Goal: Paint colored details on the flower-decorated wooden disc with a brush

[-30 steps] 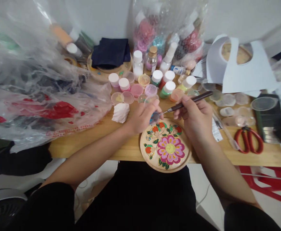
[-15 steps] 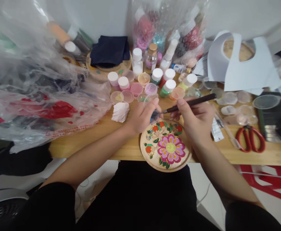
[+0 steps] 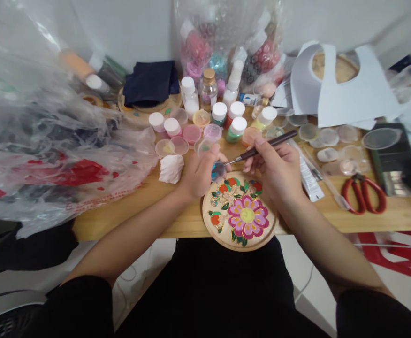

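My left hand point(image 3: 201, 172) is closed around a small clear cup point(image 3: 218, 172) with blue colour inside, tipped so that its side faces me. In my right hand point(image 3: 279, 169) is a slim tool with a dark handle point(image 3: 267, 145) and a thin metal shaft; its tip reaches the cup, and its exact shape is too small to make out. Just below both hands lies a round wooden plaque point(image 3: 215, 237), over the table's front edge. It bears a gold-outlined pink flower point(image 3: 248, 216) with green leaves and orange fruit. My right hand covers part of its upper right rim.
Paint jars point(image 3: 236, 129) and open little cups point(image 3: 192, 134) stand behind my hands. A crumpled white tissue point(image 3: 171, 169) lies left of them. Red-handled pliers point(image 3: 363, 195) and a phone point(image 3: 399, 176) are at right. Plastic bags point(image 3: 68, 164) fill the left side.
The camera view has shifted slightly, so the table things appear further left. The blue cup shows more clearly beside my left fingers; the tool's tip stays at it.
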`<control>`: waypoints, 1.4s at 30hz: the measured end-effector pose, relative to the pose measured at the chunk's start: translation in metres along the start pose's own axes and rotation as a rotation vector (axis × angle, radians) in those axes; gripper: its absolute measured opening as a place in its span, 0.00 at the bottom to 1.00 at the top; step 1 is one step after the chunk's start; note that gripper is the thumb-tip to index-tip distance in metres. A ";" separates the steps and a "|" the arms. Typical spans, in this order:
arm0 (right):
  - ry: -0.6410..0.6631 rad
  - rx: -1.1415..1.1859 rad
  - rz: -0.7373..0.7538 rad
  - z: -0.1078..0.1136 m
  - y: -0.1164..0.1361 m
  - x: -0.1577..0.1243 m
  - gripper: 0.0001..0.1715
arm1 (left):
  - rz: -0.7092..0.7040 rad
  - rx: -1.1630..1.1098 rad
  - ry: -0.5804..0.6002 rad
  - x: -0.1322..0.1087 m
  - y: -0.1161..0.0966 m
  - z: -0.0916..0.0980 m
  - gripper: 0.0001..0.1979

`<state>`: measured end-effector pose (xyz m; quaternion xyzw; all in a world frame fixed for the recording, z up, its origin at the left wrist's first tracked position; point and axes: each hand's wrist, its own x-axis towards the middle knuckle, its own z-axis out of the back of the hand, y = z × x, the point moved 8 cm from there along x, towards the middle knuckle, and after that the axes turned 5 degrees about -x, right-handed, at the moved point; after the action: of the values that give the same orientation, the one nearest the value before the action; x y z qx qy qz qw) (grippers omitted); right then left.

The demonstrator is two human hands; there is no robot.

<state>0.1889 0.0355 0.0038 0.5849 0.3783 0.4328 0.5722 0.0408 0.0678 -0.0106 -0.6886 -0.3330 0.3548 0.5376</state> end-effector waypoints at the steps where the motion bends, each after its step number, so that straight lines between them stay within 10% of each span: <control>1: -0.005 0.003 0.004 0.000 0.001 0.000 0.28 | 0.006 -0.007 0.003 0.000 0.000 0.000 0.39; 12: -0.094 -0.167 0.182 0.002 0.033 -0.018 0.21 | 0.083 -0.056 -0.041 0.000 0.006 0.001 0.39; 27: 0.005 0.110 -0.134 -0.003 0.002 -0.004 0.23 | 0.052 -0.075 -0.033 0.000 0.002 0.001 0.37; 42: -0.056 0.054 0.001 0.003 0.009 -0.002 0.23 | 0.024 -0.175 -0.016 0.003 0.002 -0.001 0.35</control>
<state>0.1907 0.0315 0.0130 0.6123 0.3732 0.4062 0.5665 0.0435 0.0698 -0.0125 -0.7341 -0.3588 0.3364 0.4681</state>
